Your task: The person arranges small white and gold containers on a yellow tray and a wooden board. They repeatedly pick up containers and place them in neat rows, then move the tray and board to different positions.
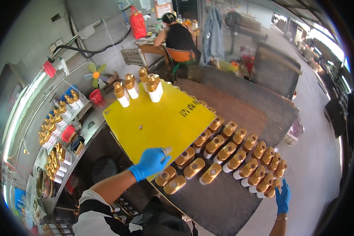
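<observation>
My left hand (150,163), in a blue glove, is over the near edge of a yellow board (145,124). Its fingers look curled, with a small greyish bit at their tips that I cannot make out. At the right, my gloved right hand (283,198) has its fingers apart beside the end bottle (270,192) of several rows; whether it touches is unclear. These white bottles with gold tops (211,174) stand upright on a dark tabletop (224,204). At the board's far end stand several more gold-and-white bottles (155,88).
Left, a narrow bench (86,135) carries more bottles (63,153), a red cloth (68,133) and a bright tube lamp. A small fan (96,74) and red cup (95,95) are beyond. Another person (179,39) sits at a far table. Brown sheeting (224,102) covers the table's far part.
</observation>
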Motion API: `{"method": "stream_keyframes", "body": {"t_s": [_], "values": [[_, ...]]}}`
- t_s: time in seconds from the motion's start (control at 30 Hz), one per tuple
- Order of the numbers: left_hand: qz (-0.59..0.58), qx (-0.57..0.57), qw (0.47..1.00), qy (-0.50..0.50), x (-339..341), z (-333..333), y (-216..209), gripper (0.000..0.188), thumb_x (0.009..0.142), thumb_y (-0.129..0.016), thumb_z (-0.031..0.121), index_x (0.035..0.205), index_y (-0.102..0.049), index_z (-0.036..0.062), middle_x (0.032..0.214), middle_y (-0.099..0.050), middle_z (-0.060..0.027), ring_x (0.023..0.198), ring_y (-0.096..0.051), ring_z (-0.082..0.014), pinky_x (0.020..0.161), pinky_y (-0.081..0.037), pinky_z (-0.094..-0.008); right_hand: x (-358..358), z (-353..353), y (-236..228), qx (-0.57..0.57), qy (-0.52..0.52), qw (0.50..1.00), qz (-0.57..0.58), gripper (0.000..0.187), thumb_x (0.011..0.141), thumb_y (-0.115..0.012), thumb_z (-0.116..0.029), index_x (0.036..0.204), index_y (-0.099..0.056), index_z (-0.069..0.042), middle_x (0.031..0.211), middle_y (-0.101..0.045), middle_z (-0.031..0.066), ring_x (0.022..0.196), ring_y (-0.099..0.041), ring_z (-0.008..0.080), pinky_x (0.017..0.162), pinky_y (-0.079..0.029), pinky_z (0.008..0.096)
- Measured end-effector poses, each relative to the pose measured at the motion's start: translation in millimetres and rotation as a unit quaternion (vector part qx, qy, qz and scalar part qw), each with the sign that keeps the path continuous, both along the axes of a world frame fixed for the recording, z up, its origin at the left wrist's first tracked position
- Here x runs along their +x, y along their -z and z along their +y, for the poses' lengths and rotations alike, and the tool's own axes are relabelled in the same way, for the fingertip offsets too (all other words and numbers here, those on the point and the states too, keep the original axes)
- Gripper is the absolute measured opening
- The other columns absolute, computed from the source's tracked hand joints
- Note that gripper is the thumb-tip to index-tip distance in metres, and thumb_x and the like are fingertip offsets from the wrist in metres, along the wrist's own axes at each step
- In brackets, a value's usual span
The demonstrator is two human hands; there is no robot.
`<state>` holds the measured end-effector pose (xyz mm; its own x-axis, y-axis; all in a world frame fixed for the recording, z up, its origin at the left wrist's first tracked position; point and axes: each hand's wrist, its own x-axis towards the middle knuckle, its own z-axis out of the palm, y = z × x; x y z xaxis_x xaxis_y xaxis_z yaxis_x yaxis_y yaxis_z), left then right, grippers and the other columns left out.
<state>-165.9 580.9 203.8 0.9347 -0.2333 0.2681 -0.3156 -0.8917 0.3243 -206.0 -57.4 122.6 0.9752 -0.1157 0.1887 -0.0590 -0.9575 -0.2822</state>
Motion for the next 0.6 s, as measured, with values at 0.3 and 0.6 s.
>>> {"method": "stream_keyframes", "body": {"t_s": [0.3,0.6], "values": [[-0.096,0.019,0.947,-0.304,140.4,273.8,-17.2,0.029,0.082,-0.061,0.031,0.1,-0.064,0.0082,0.091,-0.064,-0.0193,0.084,-0.063,-0.0369,0.072,-0.05,-0.045,68.5,194.5,-110.7,0.039,-0.12,0.992,-0.009,0.048,0.078,-0.071,-0.016,0.124,-0.057,-0.01,0.087,-0.065,0.0133,0.077,-0.065,0.0279,0.072,-0.052,0.0348],[0.014,0.107,0.954,-0.279,254.8,357.1,-44.1,0.041,0.079,-0.065,0.042,0.105,-0.065,0.0108,0.094,-0.065,-0.0158,0.083,-0.064,-0.0347,0.07,-0.051,-0.044,269.3,543.8,-154.4,0.001,-0.397,0.918,-0.008,0.041,0.09,-0.058,-0.029,0.125,-0.056,-0.008,0.113,-0.062,0.0172,0.091,-0.062,0.0308,0.08,-0.052,0.0373]]}}
